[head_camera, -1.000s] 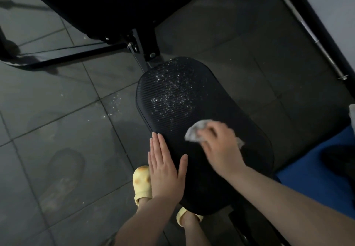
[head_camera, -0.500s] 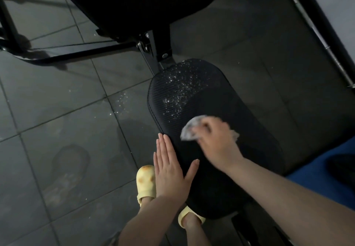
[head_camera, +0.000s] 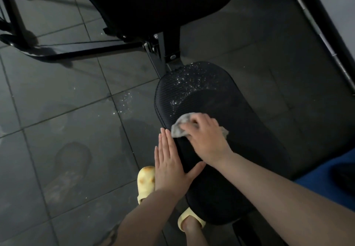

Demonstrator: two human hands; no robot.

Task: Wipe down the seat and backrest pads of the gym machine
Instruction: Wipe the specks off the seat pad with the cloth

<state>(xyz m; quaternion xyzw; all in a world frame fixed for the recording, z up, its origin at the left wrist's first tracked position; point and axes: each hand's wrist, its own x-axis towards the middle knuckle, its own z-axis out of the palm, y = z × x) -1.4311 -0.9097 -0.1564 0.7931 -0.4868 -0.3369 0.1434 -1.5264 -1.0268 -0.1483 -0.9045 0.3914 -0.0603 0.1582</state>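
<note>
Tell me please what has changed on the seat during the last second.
The right hand swept the cloth leftward across the seat pad, clearing droplets from the middle; only those at the far end remain. The left hand stayed flat on the pad's left edge.

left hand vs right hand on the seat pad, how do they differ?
The left hand lies flat and open on the seat pad at its left edge, holding nothing; the right hand is curled around a crumpled cloth, pressing it nearer the middle. Both are bare and touch the pad.
</note>
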